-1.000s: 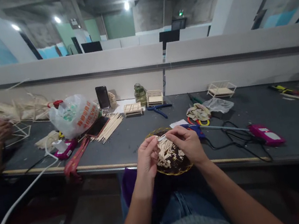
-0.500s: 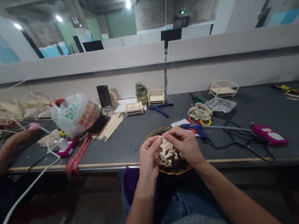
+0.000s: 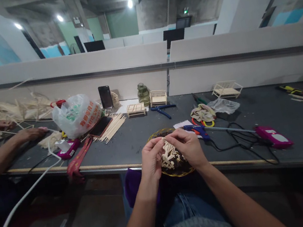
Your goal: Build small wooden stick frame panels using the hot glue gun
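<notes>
My left hand [image 3: 152, 158] and my right hand [image 3: 188, 148] meet over a yellow-rimmed basket [image 3: 176, 175] at the table's front edge. Both are closed in a pinch, fingertips almost touching. A small pale piece of wooden stick shows between them, though the fingers cover most of it. Inside the basket lie many short wooden stick pieces [image 3: 170, 155], partly hidden by my hands. Just right of the basket, a blue glue gun [image 3: 199, 131] rests on the table, close to my right hand.
Small stick-built benches [image 3: 158, 97] stand at the back, beside a green jar [image 3: 143, 94] and blue pliers [image 3: 164, 110]. Long sticks [image 3: 113, 127] and a plastic bag [image 3: 76, 116] lie left. A magenta power strip [image 3: 274, 136] and cables are right. A co-worker's hand [image 3: 31, 134] works far left.
My two hands hold nearly the same pinch over the basket. At the far left, the co-worker's nearer hand has shifted slightly to the right.
</notes>
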Demonstrator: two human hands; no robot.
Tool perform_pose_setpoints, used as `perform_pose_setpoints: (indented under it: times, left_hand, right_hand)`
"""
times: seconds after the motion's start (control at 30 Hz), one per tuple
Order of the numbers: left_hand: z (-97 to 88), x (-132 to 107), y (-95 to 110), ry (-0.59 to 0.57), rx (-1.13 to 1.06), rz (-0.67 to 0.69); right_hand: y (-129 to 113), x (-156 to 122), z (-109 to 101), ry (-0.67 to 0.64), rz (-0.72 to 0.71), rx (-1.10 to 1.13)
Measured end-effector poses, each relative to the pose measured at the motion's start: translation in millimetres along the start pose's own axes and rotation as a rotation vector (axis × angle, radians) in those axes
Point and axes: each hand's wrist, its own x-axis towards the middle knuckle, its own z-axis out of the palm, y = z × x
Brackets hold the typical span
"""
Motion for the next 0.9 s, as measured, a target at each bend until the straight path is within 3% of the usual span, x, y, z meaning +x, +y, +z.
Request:
perform_pose_setpoints:
  times: [0.9]
  left_hand:
    - [-1.3,0.1,-2.6,-0.005,0.02,-0.001]
  right_hand:
    - [0.6,1.4,-3.6,-0.021,0.011,-0.034]
